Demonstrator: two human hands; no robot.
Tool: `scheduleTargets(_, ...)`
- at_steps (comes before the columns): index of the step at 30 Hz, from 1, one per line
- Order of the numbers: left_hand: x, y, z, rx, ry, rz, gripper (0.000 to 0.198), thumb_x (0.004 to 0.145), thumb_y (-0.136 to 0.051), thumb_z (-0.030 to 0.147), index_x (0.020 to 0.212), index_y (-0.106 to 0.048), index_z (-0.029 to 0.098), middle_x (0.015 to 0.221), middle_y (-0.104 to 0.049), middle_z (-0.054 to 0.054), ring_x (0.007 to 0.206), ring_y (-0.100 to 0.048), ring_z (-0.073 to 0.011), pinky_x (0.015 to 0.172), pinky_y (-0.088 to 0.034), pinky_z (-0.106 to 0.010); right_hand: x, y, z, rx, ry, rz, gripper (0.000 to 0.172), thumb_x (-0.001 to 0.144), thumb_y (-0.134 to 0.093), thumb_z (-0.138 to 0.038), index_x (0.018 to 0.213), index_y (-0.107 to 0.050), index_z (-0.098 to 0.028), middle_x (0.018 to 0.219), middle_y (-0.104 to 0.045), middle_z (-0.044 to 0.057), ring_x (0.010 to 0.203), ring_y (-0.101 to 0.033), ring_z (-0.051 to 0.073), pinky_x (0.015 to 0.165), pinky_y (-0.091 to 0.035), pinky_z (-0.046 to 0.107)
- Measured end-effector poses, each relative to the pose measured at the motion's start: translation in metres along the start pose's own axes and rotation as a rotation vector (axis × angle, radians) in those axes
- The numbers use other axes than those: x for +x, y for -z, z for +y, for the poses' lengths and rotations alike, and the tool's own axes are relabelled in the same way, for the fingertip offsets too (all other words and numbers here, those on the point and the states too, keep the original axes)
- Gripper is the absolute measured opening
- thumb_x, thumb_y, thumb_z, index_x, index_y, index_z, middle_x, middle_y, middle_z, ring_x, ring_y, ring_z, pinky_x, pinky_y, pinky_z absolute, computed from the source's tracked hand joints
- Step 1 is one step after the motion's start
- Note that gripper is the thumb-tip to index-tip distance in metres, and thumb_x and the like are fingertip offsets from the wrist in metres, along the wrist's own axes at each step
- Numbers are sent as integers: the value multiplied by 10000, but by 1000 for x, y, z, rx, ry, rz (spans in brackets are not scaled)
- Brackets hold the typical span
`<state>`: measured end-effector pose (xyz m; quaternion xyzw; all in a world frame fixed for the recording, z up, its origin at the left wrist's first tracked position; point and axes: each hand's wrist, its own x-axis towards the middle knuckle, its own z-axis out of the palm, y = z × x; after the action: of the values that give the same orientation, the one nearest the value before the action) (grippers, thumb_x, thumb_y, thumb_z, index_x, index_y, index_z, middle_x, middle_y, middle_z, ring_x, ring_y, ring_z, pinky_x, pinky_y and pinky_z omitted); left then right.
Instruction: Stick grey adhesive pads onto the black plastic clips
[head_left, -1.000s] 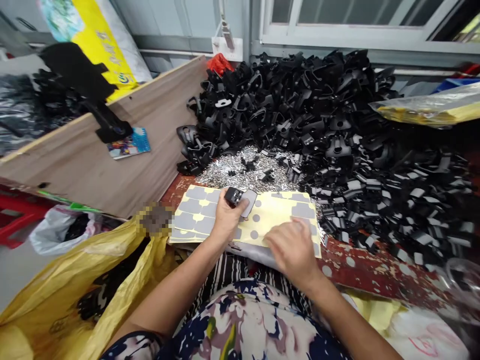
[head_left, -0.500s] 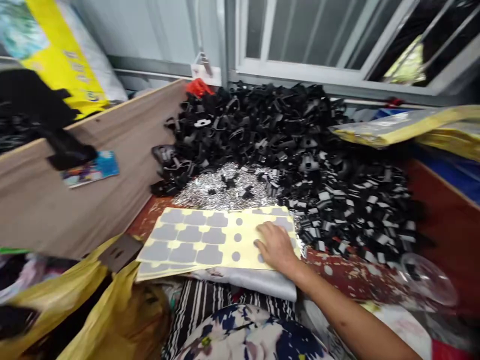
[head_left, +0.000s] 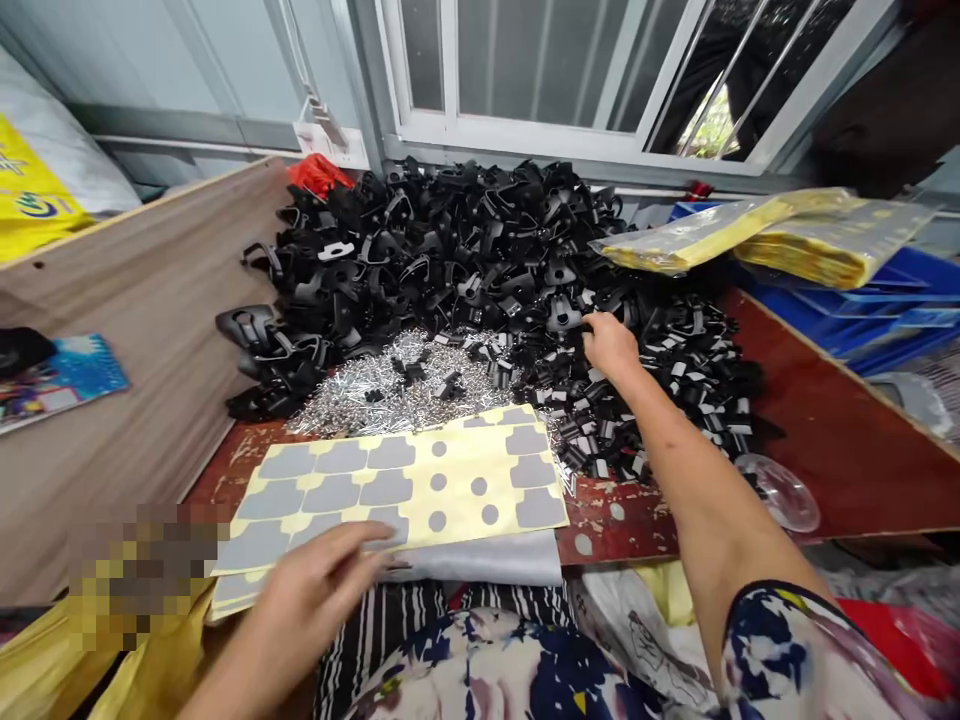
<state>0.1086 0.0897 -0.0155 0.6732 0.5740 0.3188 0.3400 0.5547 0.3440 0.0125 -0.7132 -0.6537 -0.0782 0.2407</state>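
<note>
My right hand [head_left: 611, 345] reaches into the heap, its thumb and fingers pinched at the edge of a black plastic part [head_left: 562, 313]. Below it lie many small black clips [head_left: 592, 410] with pale pads. My left hand [head_left: 315, 585], somewhat blurred, hovers at the lower edge of the yellow sticker sheets [head_left: 461, 505], fingers stretched out and thumb apart, with nothing visible in it. Grey die-cut shapes and small round dots cover the top sheet. Whether the left fingertips touch the sheet I cannot tell.
Loose metal pins [head_left: 390, 375] lie behind the sheets. A bagged stack of yellow sheets [head_left: 810, 250] rests over blue bins [head_left: 885, 310] at right. A wooden board [head_left: 150, 300] borders the left; a clear plastic dish [head_left: 780, 490] sits at the right front.
My right hand has left the sticker sheets and moved up to the black parts. My left hand has come into view at the lower left. The camera view has shifted rightward.
</note>
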Motion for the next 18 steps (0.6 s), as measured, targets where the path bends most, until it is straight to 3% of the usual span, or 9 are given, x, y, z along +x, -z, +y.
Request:
scheduleTargets(3,28,-49,7,-246,54,-361,308,949,-662,518,1031,-799,255,792,-711,-24,711,-639,-196,668,-497,-298,-6,5,17,129,-26,114,333,908,-527,-94,1169,-720,-167,1212,-693,159,1109,-642,306,986,-501,431)
scheduleTargets(5,47,-79,16,-451,126,-453,354,944,-690,511,1147,-763,231,722,-624,4,645,-567,-164,636,-454,-282,-32,6,16,376,-99,189,248,895,-553,-147,1098,-691,-183,1121,-700,123,983,-673,273,883,-553,399)
scheduleTargets(8,74,-116,35,-734,244,-405,639,902,-788,433,1471,-570,242,923,-696,-33,792,-640,-174,768,-509,-303,-97,0,-11,858,-269,32,210,854,-645,-285,1051,-600,-228,938,-659,36,632,-610,188,554,-539,323)
scheduleTargets(11,98,-152,57,-937,272,-274,888,849,-845,311,1610,-389,291,1129,-720,-74,960,-678,-193,842,-527,-301,-171,-10,-44,1152,-267,-226,327,836,-729,-363,1082,-534,-270,923,-639,-13,590,-606,161,467,-515,282)
scheduleTargets(13,113,-174,69,-983,265,-234,760,838,-813,241,1529,-499,281,1021,-717,-49,861,-671,-177,714,-501,-255,-211,-11,-49,1177,-241,-303,256,940,-662,-406,1124,-536,-281,885,-656,-24,620,-624,162,507,-522,274)
scheduleTargets(16,135,-201,78,-973,248,-282,488,837,-738,173,1312,-648,240,839,-692,-21,702,-627,-145,576,-414,-202,-249,-6,-30,887,-179,-120,134,1017,-597,-354,1120,-599,-269,885,-698,1,724,-639,186,673,-546,327)
scheduleTargets(18,146,-213,79,-986,265,-372,473,816,-741,154,1273,-648,232,806,-693,-18,673,-618,-139,580,-435,-196,-265,-3,-15,647,-30,-36,38,995,-643,-277,1025,-658,-258,931,-725,28,859,-651,226,813,-534,387)
